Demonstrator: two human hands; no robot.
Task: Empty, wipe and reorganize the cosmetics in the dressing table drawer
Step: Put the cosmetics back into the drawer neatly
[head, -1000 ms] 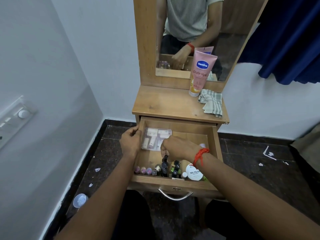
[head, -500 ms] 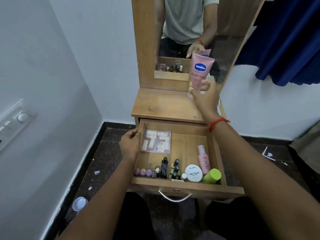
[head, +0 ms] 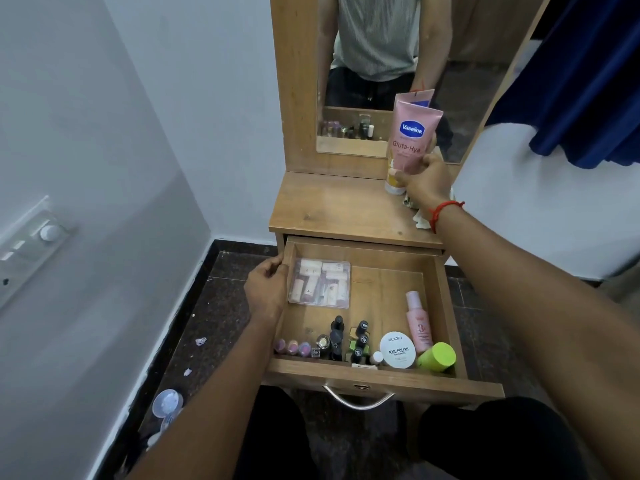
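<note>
The wooden drawer is pulled open. Inside lie a clear plastic box of small tubes at the back left, a row of nail polish bottles along the front, a white round nail polish wipes tub, a pink bottle and a green-capped bottle. My left hand grips the drawer's left wall. My right hand is closed around the lower part of the pink Vaseline tube, which stands cap-down on the dressing table top against the mirror.
A checked cloth lies on the table top, mostly hidden under my right wrist. The mirror reflects a person and the drawer. A blue curtain hangs at right. A plastic lid and scraps lie on the dark floor at left.
My right hand left the drawer, rose to the table top and closed on the Vaseline tube. The left hand stayed on the drawer's left wall.
</note>
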